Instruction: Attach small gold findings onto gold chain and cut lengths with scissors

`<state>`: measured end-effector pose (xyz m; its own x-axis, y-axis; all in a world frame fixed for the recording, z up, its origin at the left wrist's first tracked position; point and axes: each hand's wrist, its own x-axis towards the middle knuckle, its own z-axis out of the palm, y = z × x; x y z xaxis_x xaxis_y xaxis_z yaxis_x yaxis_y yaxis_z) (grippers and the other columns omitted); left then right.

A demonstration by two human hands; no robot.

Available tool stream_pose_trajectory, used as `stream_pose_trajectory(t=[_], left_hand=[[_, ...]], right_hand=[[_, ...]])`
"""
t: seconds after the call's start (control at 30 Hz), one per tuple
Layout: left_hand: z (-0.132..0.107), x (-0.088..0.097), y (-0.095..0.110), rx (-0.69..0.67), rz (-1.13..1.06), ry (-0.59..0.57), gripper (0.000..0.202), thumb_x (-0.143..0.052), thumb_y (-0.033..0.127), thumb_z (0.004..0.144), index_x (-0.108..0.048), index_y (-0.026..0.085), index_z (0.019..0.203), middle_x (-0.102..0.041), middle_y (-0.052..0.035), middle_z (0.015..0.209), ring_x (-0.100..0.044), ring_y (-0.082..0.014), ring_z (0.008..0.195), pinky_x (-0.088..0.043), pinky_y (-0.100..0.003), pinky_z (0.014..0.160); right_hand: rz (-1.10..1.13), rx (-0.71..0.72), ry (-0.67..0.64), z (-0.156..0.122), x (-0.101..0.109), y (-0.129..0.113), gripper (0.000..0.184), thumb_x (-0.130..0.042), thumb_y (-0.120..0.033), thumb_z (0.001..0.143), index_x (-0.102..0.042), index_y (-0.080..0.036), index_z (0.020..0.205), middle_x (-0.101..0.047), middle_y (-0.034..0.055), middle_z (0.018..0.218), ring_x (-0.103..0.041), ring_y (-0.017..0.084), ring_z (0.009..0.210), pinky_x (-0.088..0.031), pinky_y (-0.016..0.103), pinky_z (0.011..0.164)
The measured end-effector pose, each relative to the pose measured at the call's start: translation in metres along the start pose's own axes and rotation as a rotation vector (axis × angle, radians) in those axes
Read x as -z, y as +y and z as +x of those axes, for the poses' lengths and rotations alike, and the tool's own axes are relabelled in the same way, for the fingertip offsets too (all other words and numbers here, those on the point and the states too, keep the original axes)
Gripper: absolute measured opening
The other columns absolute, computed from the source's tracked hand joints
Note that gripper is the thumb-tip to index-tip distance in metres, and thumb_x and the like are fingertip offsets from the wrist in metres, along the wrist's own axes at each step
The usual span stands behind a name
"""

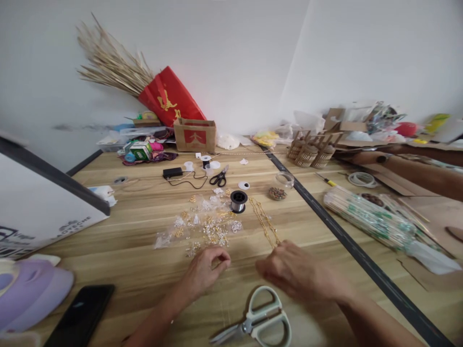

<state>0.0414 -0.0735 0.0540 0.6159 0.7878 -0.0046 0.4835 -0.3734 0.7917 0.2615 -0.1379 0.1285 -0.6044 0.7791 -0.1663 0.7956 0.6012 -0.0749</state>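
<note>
My left hand (209, 266) is above the table just in front of the loose beads, thumb and fingertips pressed together. Whatever lies in that pinch is too small to make out. My right hand (289, 267), a little blurred, is closed at the near end of a gold chain (263, 217); its fingertips are hidden, so I cannot tell whether it grips anything. Clear and gold beads (213, 229) are spread over small plastic bags beyond my left hand. Behind them stands a spool of silvery wire (238, 201). Pale-handled scissors (265, 315) lie nearest me.
A phone (81, 313) and a purple-and-white object (32, 294) are at the left. Black scissors (219, 177), a black adapter (172, 172) and a dish of brown beads (277, 193) lie farther back. Bagged sticks (369, 217) lie right, near another person's arm (415, 171).
</note>
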Motion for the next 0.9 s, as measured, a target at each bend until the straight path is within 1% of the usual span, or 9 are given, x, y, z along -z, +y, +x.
stream_pose_trajectory(t=[0.1,0.17,0.23,0.37,0.43,0.5,0.7,0.8,0.9], left_hand=[[-0.003,-0.004,0.004,0.000,-0.005,-0.048,0.015,-0.053,0.020,0.077,-0.066,0.016,0.072,-0.067,-0.0035,0.074,-0.059,-0.0162,0.071,-0.042,-0.025,0.068],[-0.004,-0.007,0.004,0.001,-0.039,-0.070,0.017,-0.052,0.022,0.078,-0.067,0.016,0.073,-0.067,-0.0035,0.072,-0.058,-0.0157,0.069,-0.042,-0.024,0.066],[-0.004,-0.010,0.001,0.003,-0.072,-0.072,0.019,-0.050,0.023,0.079,-0.067,0.015,0.074,-0.066,-0.0038,0.071,-0.058,-0.0157,0.067,-0.041,-0.024,0.064],[-0.003,-0.011,-0.007,0.012,-0.140,-0.003,0.031,-0.042,0.031,0.084,-0.061,0.014,0.067,-0.059,-0.0020,0.062,-0.052,-0.0147,0.062,-0.038,-0.023,0.058],[-0.003,-0.009,-0.009,0.032,-0.170,0.007,0.037,-0.040,0.037,0.086,-0.058,0.014,0.064,-0.052,0.0002,0.057,-0.048,-0.0134,0.058,-0.035,-0.022,0.055],[-0.004,-0.008,-0.009,0.049,-0.176,0.011,0.037,-0.040,0.039,0.086,-0.055,0.014,0.063,-0.047,0.0014,0.056,-0.045,-0.0129,0.057,-0.034,-0.022,0.054],[-0.005,-0.010,-0.009,0.036,-0.185,0.032,0.034,-0.044,0.038,0.085,-0.054,0.015,0.062,-0.049,0.0008,0.057,-0.046,-0.0130,0.058,-0.034,-0.022,0.056],[-0.004,-0.010,-0.007,0.032,-0.220,0.037,0.035,-0.043,0.038,0.085,-0.054,0.015,0.062,-0.052,-0.0001,0.058,-0.048,-0.0131,0.058,-0.036,-0.022,0.056],[-0.003,-0.007,-0.004,0.027,-0.258,0.047,0.033,-0.044,0.038,0.085,-0.055,0.015,0.064,-0.055,-0.0007,0.059,-0.050,-0.0132,0.059,-0.038,-0.022,0.056]], right_hand=[[-0.010,0.189,-0.140,0.010,-0.008,-0.019,0.015,-0.056,-0.017,0.079,-0.061,-0.016,0.065,-0.063,0.0042,0.054,-0.055,0.015,0.049,-0.020,0.027,0.050],[-0.006,0.195,-0.159,0.021,-0.018,-0.024,0.016,-0.057,-0.017,0.077,-0.061,-0.015,0.062,-0.064,0.0053,0.055,-0.055,0.015,0.049,-0.021,0.027,0.050],[0.093,0.150,-0.091,0.032,-0.029,-0.023,0.015,-0.054,-0.016,0.079,-0.062,-0.017,0.067,-0.065,0.0030,0.057,-0.057,0.014,0.052,-0.024,0.025,0.051],[0.361,0.028,0.194,0.048,-0.049,-0.017,0.013,-0.048,-0.016,0.085,-0.060,-0.020,0.083,-0.064,-0.0015,0.065,-0.056,0.010,0.055,-0.029,0.021,0.054],[0.448,-0.053,0.305,0.053,-0.057,-0.015,0.011,-0.048,-0.018,0.086,-0.059,-0.018,0.083,-0.062,-0.0013,0.063,-0.053,0.010,0.051,-0.029,0.020,0.052],[0.526,-0.108,0.370,0.056,-0.064,-0.015,0.013,-0.046,-0.019,0.087,-0.058,-0.017,0.083,-0.060,-0.0010,0.060,-0.049,0.009,0.049,-0.029,0.019,0.050],[0.699,-0.111,0.448,0.060,-0.072,-0.017,0.016,-0.046,-0.018,0.087,-0.061,-0.015,0.081,-0.059,-0.0010,0.061,-0.046,0.008,0.048,-0.030,0.017,0.048],[0.789,-0.124,0.431,0.060,-0.071,-0.016,0.015,-0.047,-0.020,0.086,-0.061,-0.014,0.082,-0.058,-0.0016,0.062,-0.045,0.008,0.050,-0.032,0.017,0.049],[0.913,-0.130,0.392,0.060,-0.069,-0.012,0.014,-0.051,-0.024,0.085,-0.061,-0.014,0.083,-0.052,-0.0040,0.058,-0.042,0.007,0.050,-0.030,0.017,0.048]])
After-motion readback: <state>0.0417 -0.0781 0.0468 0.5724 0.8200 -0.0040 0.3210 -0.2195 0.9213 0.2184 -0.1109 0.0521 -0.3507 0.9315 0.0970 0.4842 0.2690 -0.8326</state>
